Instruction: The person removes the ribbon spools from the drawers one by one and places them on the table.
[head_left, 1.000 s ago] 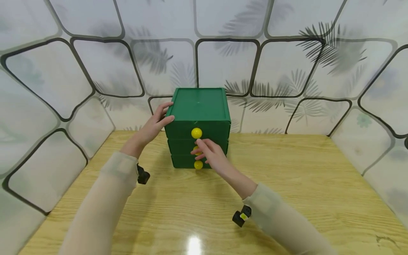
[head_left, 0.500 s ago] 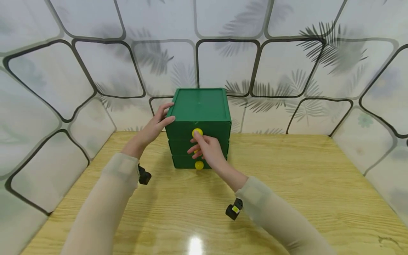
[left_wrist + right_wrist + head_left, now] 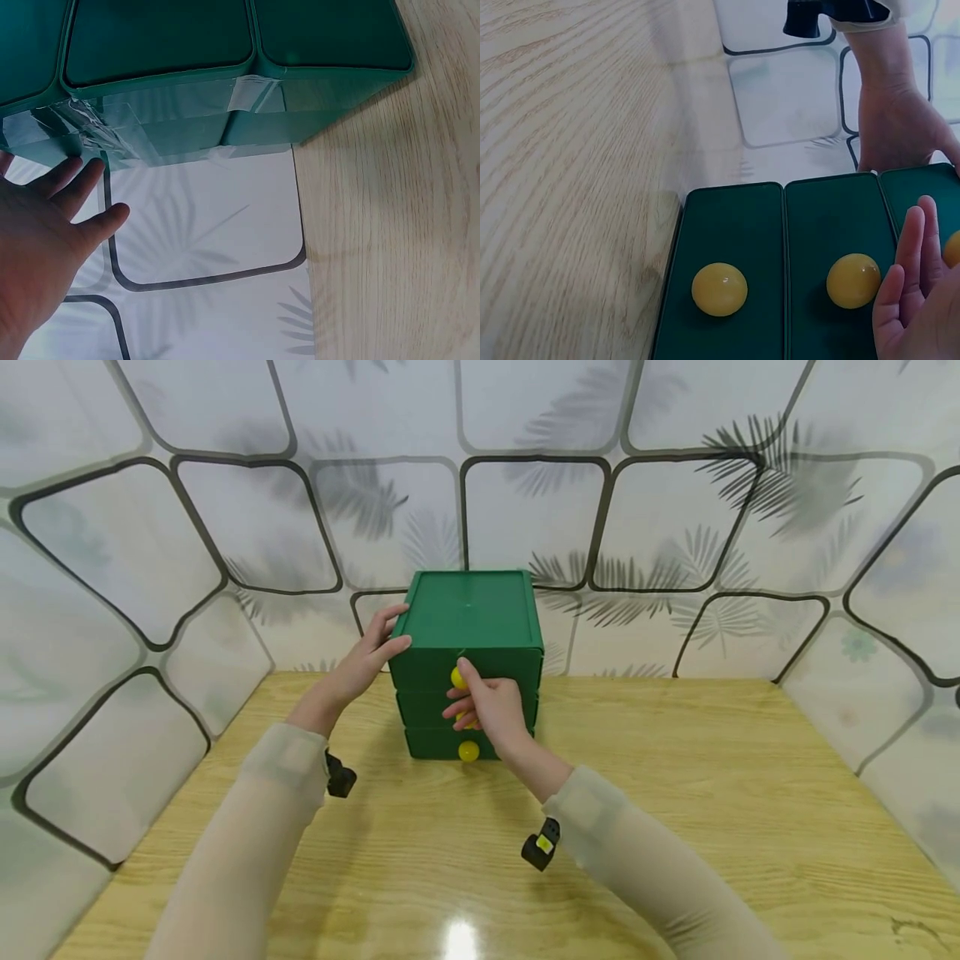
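A green three-drawer cabinet stands on the table against the wall, a yellow ball knob on each drawer. My right hand is at the top drawer's yellow knob, thumb on its right and index finger beneath, pinching it. Its other fingers extend in front of the middle knob and partly cover it in the head view. Low on the front, the bottom knob is uncovered. My left hand rests against the cabinet's upper left edge, fingers spread. All the drawers are closed.
A light wood-grain table extends around the cabinet. Patterned wall covering rises behind it and on both sides. Clear tape runs along the cabinet's side. Each wrist wears a small black camera.
My right hand has moved up from in front of the middle knob to the top knob and taken hold of it. The left hand has stayed in place on the cabinet.
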`<state>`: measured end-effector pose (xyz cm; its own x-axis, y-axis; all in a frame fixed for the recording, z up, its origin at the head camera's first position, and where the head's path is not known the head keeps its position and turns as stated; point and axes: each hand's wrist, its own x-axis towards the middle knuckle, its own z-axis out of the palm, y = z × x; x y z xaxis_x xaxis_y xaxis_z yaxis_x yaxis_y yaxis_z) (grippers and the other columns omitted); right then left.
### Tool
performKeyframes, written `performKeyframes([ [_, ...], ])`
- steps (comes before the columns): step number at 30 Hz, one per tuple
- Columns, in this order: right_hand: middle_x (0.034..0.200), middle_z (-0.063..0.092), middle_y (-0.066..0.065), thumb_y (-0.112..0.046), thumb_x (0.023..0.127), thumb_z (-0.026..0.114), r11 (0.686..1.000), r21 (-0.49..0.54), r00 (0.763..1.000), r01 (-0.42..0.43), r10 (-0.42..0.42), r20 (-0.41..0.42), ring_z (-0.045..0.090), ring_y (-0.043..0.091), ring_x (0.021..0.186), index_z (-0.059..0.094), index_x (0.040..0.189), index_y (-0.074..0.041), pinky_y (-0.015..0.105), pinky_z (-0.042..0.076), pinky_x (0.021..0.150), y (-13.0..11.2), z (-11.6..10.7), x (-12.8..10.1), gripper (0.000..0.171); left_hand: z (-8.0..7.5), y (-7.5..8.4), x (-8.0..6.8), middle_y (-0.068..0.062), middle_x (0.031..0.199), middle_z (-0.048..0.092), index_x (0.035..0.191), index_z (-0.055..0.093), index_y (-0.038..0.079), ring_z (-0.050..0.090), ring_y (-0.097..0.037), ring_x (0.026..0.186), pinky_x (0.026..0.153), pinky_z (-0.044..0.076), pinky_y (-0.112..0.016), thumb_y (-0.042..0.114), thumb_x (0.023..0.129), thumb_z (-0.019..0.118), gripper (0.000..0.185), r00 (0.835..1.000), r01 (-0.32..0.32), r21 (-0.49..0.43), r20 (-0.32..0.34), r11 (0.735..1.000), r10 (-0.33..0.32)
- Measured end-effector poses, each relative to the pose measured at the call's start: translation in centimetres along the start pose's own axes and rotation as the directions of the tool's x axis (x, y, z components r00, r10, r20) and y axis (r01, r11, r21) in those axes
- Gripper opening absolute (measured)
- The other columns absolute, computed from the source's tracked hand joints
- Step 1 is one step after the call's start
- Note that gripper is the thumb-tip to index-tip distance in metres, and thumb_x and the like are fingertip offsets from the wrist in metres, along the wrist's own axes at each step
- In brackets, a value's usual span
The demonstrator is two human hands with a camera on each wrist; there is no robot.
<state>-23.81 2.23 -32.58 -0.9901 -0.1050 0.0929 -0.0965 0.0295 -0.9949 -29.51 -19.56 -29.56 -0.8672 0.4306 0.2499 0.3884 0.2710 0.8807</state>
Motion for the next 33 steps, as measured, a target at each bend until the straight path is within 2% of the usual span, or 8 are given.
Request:
performKeyframes([
  [8,0.062,0.068,0.007,-0.054,0.095,0.053,1.0,0.015,1.0,0.004,-0.004,-0.01,0.062,0.014,0.049,0.073,0.088,0.006,0.035,0.048,0.056,0.1,0.1,-0.2,0.064,0.0,0.1,0.0,-0.021,0.155,0.018,0.154,0.01,0.014,0.028,-0.038,0.137,0.11,0.021,-0.056,0.026,0.103,0.038,0.059,1.0,0.01,-0.005,0.0,1.0,-0.01],
  [17,0.059,0.066,0.005,-0.054,0.095,0.054,0.999,0.043,1.0,-0.014,0.015,-0.019,0.061,0.013,0.048,0.073,0.087,0.006,0.029,0.046,0.052,0.4,0.3,-1.0,0.064,-0.3,0.3,0.1,-0.019,0.156,0.015,0.154,0.01,0.017,0.028,-0.038,0.137,0.108,0.023,-0.057,0.032,0.101,0.04,0.063,0.998,0.054,-0.024,0.019,0.998,-0.053],
  [23,0.058,0.065,0.006,-0.056,0.094,0.054,0.999,0.035,1.0,-0.007,0.007,-0.002,0.061,0.014,0.048,0.071,0.087,0.009,0.031,0.05,0.054,0.6,0.4,-2.2,0.067,-0.6,0.0,0.0,-0.016,0.158,0.012,0.155,0.008,0.019,0.032,-0.041,0.134,0.104,0.03,-0.058,0.033,0.102,0.04,0.064,0.997,0.074,-0.046,0.032,0.996,-0.073],
  [28,0.057,0.064,0.006,-0.054,0.094,0.056,0.998,0.06,1.0,-0.016,0.016,0.003,0.059,0.014,0.045,0.07,0.089,0.01,0.027,0.046,0.051,0.4,0.6,-3.6,0.066,-0.5,-0.1,0.0,-0.015,0.158,0.013,0.155,0.008,0.021,0.034,-0.041,0.132,0.103,0.03,-0.059,0.035,0.101,0.04,0.064,0.997,0.079,-0.042,0.029,0.996,-0.078],
  [33,0.054,0.062,0.005,-0.05,0.095,0.056,0.994,0.108,1.0,-0.02,0.019,0.018,0.058,0.014,0.045,0.071,0.089,0.009,0.029,0.05,0.051,0.4,0.8,-4.9,0.062,-0.5,0.1,0.1,-0.015,0.158,0.014,0.155,0.008,0.021,0.035,-0.041,0.131,0.101,0.031,-0.059,0.035,0.101,0.04,0.065,0.997,0.078,-0.035,0.024,0.996,-0.077],
])
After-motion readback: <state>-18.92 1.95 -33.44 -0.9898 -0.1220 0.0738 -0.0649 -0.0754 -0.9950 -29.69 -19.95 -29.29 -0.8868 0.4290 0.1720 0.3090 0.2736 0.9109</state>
